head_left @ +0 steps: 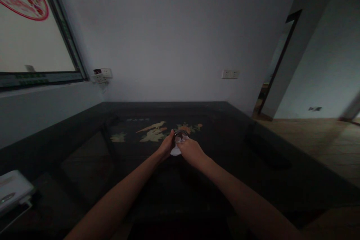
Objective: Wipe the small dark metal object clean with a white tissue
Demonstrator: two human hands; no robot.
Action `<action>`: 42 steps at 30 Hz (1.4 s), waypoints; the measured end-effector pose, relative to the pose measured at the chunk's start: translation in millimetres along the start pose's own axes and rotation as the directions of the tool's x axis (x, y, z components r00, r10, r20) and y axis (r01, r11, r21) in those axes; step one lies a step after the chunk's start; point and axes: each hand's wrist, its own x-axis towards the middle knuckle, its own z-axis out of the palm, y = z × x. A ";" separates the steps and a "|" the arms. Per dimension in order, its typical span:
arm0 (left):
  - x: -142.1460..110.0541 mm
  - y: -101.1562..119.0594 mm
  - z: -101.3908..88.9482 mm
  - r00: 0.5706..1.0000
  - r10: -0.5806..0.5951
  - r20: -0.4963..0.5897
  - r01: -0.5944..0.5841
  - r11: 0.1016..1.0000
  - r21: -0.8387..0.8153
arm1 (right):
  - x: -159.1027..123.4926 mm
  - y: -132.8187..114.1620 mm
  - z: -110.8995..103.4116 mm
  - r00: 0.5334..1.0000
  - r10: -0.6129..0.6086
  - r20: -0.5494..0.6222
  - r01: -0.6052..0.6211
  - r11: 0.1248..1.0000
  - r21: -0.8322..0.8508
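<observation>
Tissue (pixel 176 151) sits clamped in the right hand (pixel 192 150), pressed to a shiny-rimmed thing (pixel 181 132) (a cup, perhaps) the left hand's (pixel 167 144) fingers clasp, seemingly mid-wipe, which calls for steadiness.

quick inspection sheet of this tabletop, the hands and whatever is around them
surface: glossy dark table, with a bird-and-flower picture
things in hand: small round metal-rimmed object and white cloth or tissue; exact kinds too small to tell
clutter: white device at far left, cut off by the frame; long dark shape at right, too dim to identify
hands: left hand on the metal-rimmed object; right hand at the white cloth or tissue
cables: thin pale cord or strip by the white device
surroundings: wall sockets, window frame, wooden-looking floor
</observation>
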 end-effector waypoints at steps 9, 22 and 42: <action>-5.2 6.3 6.6 1.000 0.002 0.027 -0.001 0.999 -0.038 | 5.6 7.7 18.3 0.978 0.205 -0.040 -0.151 0.828 0.540; -1.9 4.8 6.9 0.997 -0.054 -0.062 0.049 0.996 -0.081 | 7.8 11.0 21.9 0.976 0.194 -0.100 -0.071 0.716 0.695; -8.3 10.8 14.7 0.994 -0.058 -0.092 0.051 0.996 -0.075 | 5.5 9.8 20.5 0.985 0.169 -0.042 -0.131 0.879 0.459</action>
